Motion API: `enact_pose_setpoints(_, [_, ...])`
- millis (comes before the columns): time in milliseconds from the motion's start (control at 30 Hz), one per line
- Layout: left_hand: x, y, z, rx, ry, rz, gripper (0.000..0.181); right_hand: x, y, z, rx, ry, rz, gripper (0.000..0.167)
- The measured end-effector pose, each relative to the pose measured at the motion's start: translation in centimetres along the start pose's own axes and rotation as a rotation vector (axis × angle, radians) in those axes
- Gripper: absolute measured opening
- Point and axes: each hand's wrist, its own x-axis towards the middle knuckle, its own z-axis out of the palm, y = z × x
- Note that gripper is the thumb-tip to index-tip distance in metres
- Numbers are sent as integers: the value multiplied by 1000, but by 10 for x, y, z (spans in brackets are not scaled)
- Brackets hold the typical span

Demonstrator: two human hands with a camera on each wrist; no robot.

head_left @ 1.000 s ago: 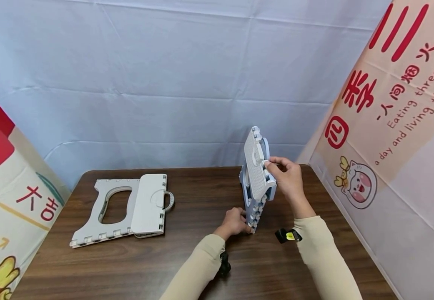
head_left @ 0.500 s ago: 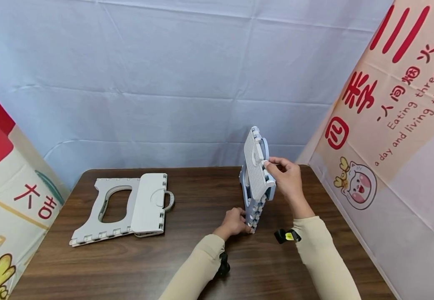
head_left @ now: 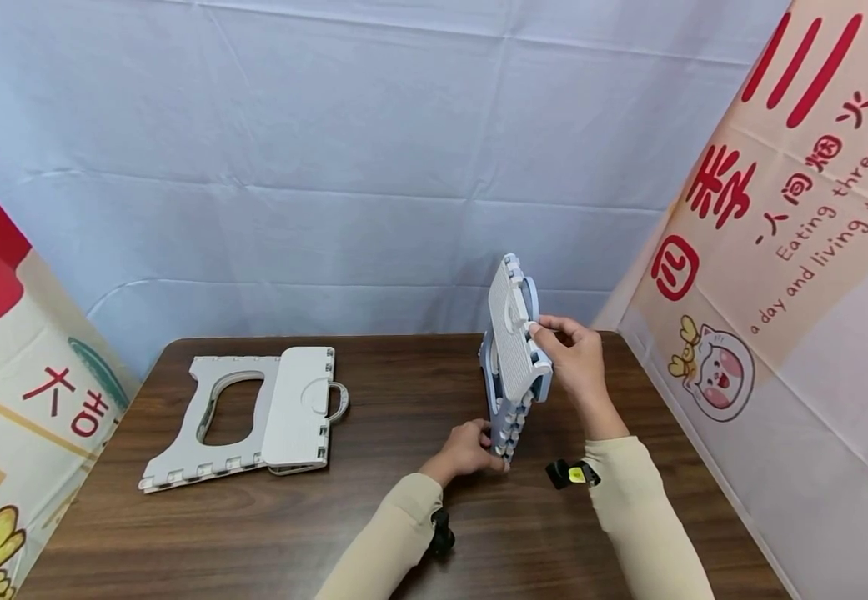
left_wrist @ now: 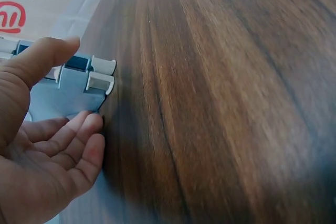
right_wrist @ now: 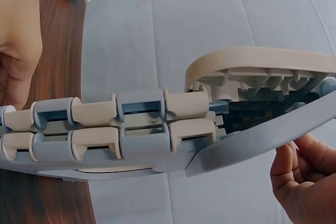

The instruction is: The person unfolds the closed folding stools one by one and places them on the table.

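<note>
A blue and white folding stool [head_left: 510,342] stands on edge at the table's right side, its top panel partly folded out at an angle. My right hand [head_left: 581,360] pinches the right edge of that panel between thumb and fingers; in the right wrist view the hand [right_wrist: 310,178] is at the blue rim. Low at the stool's near corner is my left hand [head_left: 467,450]. In the left wrist view, the left hand [left_wrist: 44,148] has its thumb across the hinged edge of the stool [left_wrist: 79,90] and bent fingers against the other side.
Another folding stool, white and grey [head_left: 298,408], lies flat on the left of the brown wooden table [head_left: 253,533], its loop handle pointing right. A pale cloth hangs behind the table, with printed cloths at both sides.
My left hand has shifted slightly back and its thumb sticks out more at the stool's near corner. The right hand and the stool look nearly unmoved.
</note>
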Motion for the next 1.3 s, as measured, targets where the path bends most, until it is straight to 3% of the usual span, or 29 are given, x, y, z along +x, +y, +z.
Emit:
enact_pose_setpoints(333, [-4, 1, -5, 42, 44, 124, 68, -1, 0, 0, 1, 16, 4, 33])
enact_pose_setpoints(633, [-3, 9, -8, 65, 156, 173, 70, 0, 2, 0, 2, 22, -7, 33])
enact_pose_setpoints(800, [-2, 12, -10, 72, 210, 261, 64, 0, 2, 0, 15, 10, -9, 34])
enact_pose_setpoints(967, [-1, 17, -12, 33, 238, 333, 57, 0, 1, 0, 5, 9, -20, 33])
enact_pose_setpoints(1300, [-1, 19, -10, -79, 269, 405, 51, -1, 2, 1, 18, 10, -23, 34])
